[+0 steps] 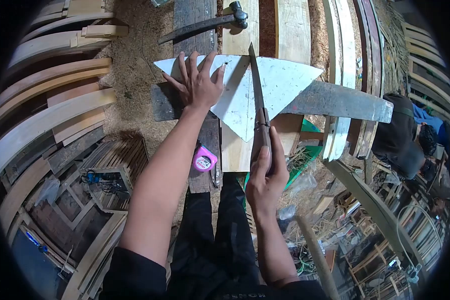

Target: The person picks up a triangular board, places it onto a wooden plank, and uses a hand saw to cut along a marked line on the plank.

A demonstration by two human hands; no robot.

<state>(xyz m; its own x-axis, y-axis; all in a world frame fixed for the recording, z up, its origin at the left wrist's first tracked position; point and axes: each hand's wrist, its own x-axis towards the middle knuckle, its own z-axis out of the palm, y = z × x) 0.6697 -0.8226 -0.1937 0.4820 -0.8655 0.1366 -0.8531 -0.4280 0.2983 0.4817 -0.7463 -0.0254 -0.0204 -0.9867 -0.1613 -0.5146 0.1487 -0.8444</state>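
Note:
My left hand (199, 82) lies with fingers spread on a white, roughly triangular board (282, 80), pressing near its left part. A handsaw (258, 85) with a narrow pointed blade and a dark wooden handle is in my right hand (268, 182), fingers wrapped round the handle. Its blade crosses the middle of the board lengthwise, with the tip past the far curved edge. Under the board runs a grey plank (335, 101), laid across pale planks (235, 155). A pink tape measure (203, 159) sits nearer to me, below my left wrist.
A ball-peen hammer (205, 26) rests on the planks beyond the board. Curved wooden pieces (60, 67) are stacked at the left, and long timbers (342, 55) stand at the right. Another person (405, 135) is crouched at the far right. Wood shavings (127, 80) cover the floor.

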